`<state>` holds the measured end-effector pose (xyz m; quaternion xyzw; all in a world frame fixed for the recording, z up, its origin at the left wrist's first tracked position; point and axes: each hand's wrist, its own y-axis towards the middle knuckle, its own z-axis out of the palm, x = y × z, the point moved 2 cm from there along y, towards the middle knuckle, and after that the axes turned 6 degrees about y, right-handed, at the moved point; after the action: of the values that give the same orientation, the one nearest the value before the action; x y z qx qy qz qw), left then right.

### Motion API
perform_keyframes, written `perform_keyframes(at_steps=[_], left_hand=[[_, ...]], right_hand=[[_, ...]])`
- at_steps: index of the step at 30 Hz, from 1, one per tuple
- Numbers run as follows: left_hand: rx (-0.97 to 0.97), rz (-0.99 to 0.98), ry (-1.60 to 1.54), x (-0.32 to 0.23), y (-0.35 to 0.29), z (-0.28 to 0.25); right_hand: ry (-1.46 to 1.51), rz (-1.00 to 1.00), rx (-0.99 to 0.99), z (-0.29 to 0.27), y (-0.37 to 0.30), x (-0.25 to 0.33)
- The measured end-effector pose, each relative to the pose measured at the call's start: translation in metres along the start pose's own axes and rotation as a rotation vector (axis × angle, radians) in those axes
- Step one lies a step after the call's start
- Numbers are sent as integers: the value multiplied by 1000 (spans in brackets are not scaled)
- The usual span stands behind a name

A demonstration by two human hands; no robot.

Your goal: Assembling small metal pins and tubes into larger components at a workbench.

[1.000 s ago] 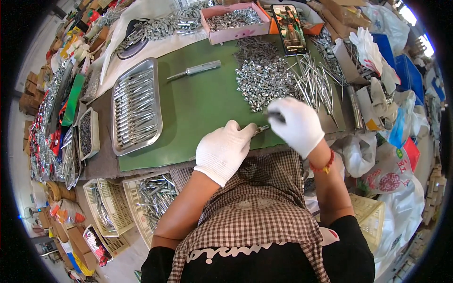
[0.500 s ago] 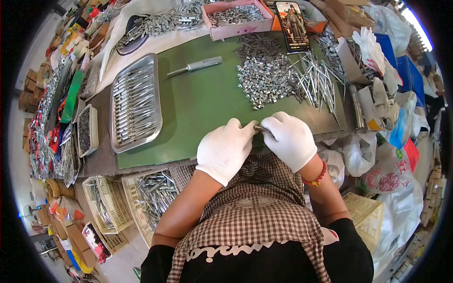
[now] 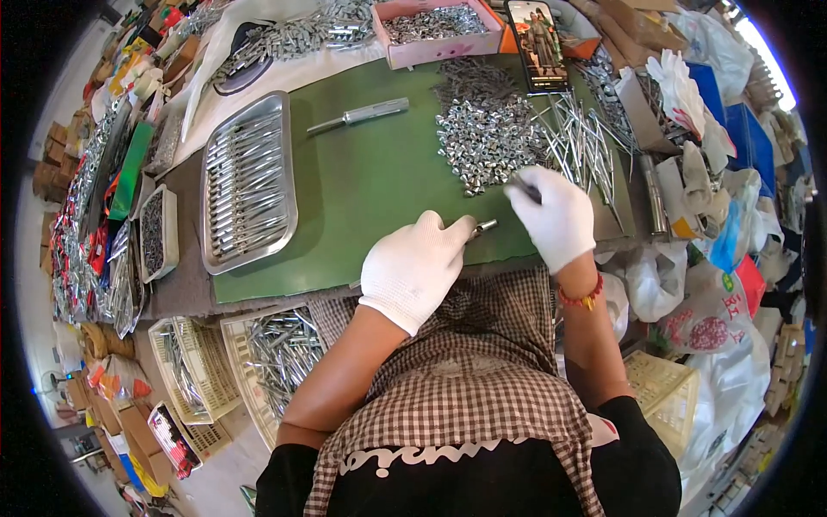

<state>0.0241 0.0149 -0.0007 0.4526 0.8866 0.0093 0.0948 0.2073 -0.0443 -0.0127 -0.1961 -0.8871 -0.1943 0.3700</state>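
Observation:
My left hand (image 3: pixel 412 269), in a white knitted glove, is closed round a slim silver metal tube (image 3: pixel 487 227), whose end pokes out past the fingertips over the front of the green mat (image 3: pixel 362 185). To its right, my right hand (image 3: pixel 558 222), gloved the same way, pinches a dark, blurred piece (image 3: pixel 523 189) that I cannot make out. That hand is just short of a heap of small silver metal sleeves (image 3: pixel 482 146). Behind the heap lie many small dark metal parts (image 3: pixel 475 82). Long thin metal rods (image 3: pixel 579 155) are piled at the right.
A steel tray (image 3: pixel 293 207) at the left holds a row of silver tools. A screwdriver-like tool (image 3: pixel 370 113) lies on the mat. At the back stand a pink box (image 3: pixel 444 49) of small metal parts and a phone (image 3: pixel 538 47). Plastic baskets (image 3: pixel 244 379) sit below the table's edge.
My hands were together at the tube's end. The right hand has moved away, right and forward toward the sleeves. The left hand has stayed nearly in place, with the tube's end now visible.

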Motion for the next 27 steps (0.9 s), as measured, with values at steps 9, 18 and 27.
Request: perform_keyframes(at_steps=[9, 18, 27], left_hand=[[-33, 4, -2, 0, 0, 2], [12, -1, 6, 0, 1, -1], [6, -2, -7, 1, 1, 0]], right_hand=[[-299, -178, 84, 4, 11, -1], [-80, -275, 115, -8, -8, -7], [92, -334, 188, 3, -24, 18]])
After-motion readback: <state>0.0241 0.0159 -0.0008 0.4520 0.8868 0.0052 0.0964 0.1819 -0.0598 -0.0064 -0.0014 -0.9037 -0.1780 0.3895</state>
